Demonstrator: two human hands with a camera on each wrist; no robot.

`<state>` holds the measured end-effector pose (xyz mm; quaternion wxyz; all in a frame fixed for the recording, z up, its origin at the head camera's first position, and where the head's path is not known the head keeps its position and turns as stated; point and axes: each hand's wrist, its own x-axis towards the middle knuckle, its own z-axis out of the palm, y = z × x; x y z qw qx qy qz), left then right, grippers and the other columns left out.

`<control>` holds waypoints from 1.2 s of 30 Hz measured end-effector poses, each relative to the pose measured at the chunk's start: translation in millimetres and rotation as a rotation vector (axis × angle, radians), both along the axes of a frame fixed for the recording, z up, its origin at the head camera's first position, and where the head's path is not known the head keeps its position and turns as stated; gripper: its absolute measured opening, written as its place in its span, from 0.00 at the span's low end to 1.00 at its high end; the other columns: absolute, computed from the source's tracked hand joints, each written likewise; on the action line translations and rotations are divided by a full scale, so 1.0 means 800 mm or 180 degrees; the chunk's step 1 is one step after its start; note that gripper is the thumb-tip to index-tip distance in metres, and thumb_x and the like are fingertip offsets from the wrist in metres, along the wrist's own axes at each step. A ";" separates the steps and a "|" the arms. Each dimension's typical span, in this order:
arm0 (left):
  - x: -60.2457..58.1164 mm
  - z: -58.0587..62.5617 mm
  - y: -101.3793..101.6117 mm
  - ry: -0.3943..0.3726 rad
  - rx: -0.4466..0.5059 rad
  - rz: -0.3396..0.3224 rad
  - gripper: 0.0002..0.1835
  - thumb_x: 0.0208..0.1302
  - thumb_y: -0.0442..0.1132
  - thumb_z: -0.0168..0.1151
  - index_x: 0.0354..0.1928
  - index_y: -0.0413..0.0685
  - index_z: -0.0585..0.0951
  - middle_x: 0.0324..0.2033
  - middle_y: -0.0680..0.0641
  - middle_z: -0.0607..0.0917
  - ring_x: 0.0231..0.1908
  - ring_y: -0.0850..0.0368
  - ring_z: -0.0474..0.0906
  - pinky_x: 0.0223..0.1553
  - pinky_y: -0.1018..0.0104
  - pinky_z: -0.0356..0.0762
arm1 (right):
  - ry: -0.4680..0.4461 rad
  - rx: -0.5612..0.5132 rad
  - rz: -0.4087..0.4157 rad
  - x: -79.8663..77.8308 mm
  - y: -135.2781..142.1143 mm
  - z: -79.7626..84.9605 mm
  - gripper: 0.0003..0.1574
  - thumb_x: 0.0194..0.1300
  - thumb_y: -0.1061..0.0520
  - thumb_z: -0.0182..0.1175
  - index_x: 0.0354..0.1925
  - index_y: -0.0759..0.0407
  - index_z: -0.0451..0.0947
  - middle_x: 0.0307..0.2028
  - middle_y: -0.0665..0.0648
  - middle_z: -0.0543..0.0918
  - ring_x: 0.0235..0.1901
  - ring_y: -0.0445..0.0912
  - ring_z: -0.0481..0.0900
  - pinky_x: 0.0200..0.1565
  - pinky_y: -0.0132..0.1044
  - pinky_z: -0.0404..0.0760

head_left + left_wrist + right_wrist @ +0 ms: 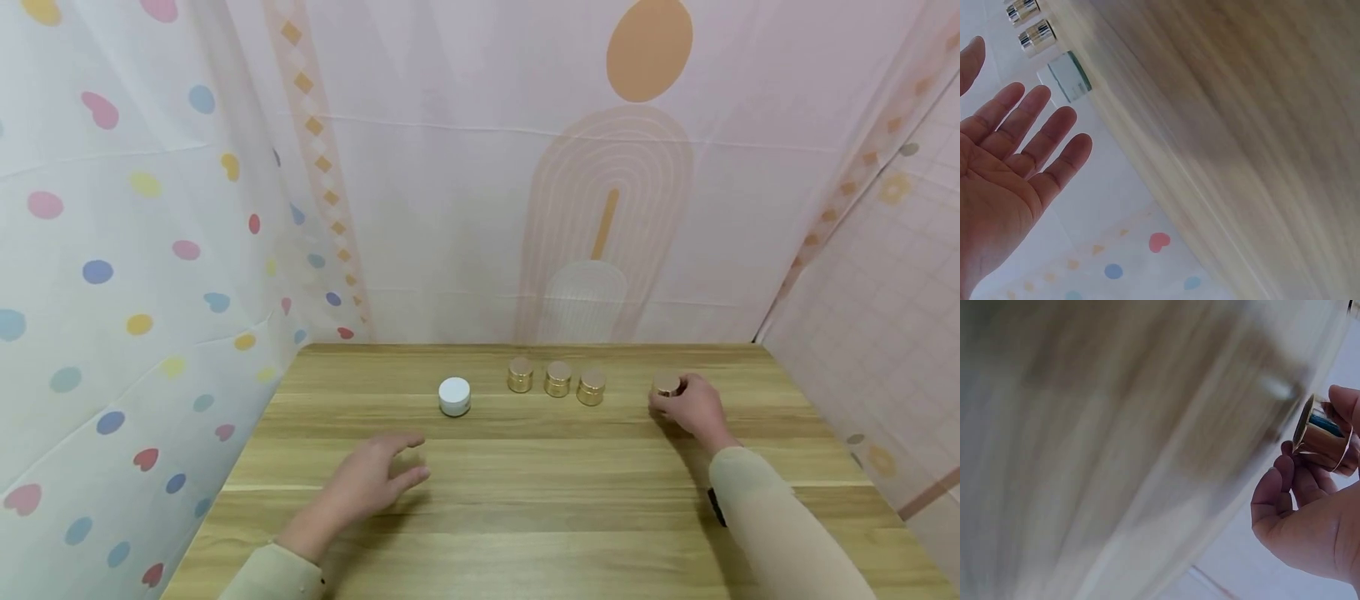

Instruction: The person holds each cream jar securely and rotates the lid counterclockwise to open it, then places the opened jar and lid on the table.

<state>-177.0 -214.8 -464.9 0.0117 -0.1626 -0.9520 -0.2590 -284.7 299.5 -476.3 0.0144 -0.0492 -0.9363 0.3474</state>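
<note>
My right hand (692, 406) grips a small gold jar (665, 384) by its sides, toward the right of the wooden table. In the right wrist view the shiny gold jar (1322, 434) is tilted between thumb and fingers, apparently just off the tabletop. Over the front left of the table, my left hand (367, 477) holds nothing, its fingers extended and parted. Beyond that hand stands a white lidded jar (454, 397). Three more gold jars stand upright in a row: a left one (521, 376), a middle one (557, 379) and a right one (591, 388).
The wood-grain table (510, 517) ends at a patterned curtain (435, 208) behind it. A dotted curtain (150, 333) hangs along the left side and a checked one (892, 333) on the right. A dark object (717, 507) shows beside the right sleeve.
</note>
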 end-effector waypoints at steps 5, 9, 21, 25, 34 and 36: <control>0.002 -0.001 0.005 0.0001 0.0000 -0.0018 0.25 0.71 0.48 0.72 0.63 0.42 0.84 0.62 0.40 0.87 0.66 0.39 0.82 0.68 0.40 0.78 | -0.0009 0.0124 0.0201 0.012 -0.004 0.004 0.23 0.65 0.49 0.71 0.42 0.66 0.75 0.36 0.61 0.81 0.35 0.50 0.76 0.35 0.38 0.75; 0.004 -0.003 0.011 -0.0020 -0.0009 -0.0027 0.24 0.71 0.48 0.73 0.63 0.43 0.85 0.62 0.41 0.88 0.66 0.39 0.82 0.68 0.40 0.78 | -0.0025 0.0198 0.0342 0.025 -0.012 0.006 0.26 0.63 0.46 0.74 0.44 0.65 0.77 0.37 0.60 0.81 0.36 0.50 0.76 0.36 0.38 0.74; 0.013 -0.006 0.035 0.0127 -0.0052 -0.0341 0.23 0.70 0.50 0.72 0.61 0.44 0.85 0.58 0.43 0.90 0.61 0.41 0.85 0.64 0.41 0.81 | -0.0038 -0.0209 0.0806 0.073 -0.073 0.005 0.25 0.64 0.43 0.76 0.48 0.61 0.84 0.35 0.54 0.84 0.34 0.44 0.77 0.32 0.33 0.77; 0.012 -0.007 0.048 0.0104 0.0003 -0.0434 0.24 0.71 0.49 0.72 0.62 0.44 0.85 0.59 0.43 0.89 0.61 0.41 0.85 0.64 0.41 0.81 | -0.0026 -0.0365 0.1069 0.086 -0.102 0.005 0.22 0.63 0.43 0.77 0.44 0.58 0.86 0.31 0.51 0.82 0.30 0.41 0.75 0.29 0.31 0.75; 0.013 -0.007 0.081 0.0065 0.0242 -0.0622 0.26 0.73 0.46 0.70 0.67 0.42 0.81 0.62 0.44 0.88 0.64 0.43 0.83 0.66 0.42 0.80 | 0.0102 -0.0611 0.1807 0.108 -0.152 0.001 0.14 0.61 0.48 0.79 0.36 0.52 0.83 0.31 0.46 0.85 0.30 0.35 0.79 0.34 0.29 0.81; 0.013 -0.007 0.087 0.0118 0.0251 -0.0647 0.28 0.73 0.46 0.70 0.69 0.43 0.79 0.61 0.44 0.88 0.63 0.44 0.84 0.65 0.42 0.81 | 0.0145 -0.0644 0.1911 0.110 -0.162 -0.001 0.13 0.61 0.51 0.79 0.35 0.51 0.83 0.31 0.46 0.85 0.30 0.34 0.79 0.34 0.29 0.82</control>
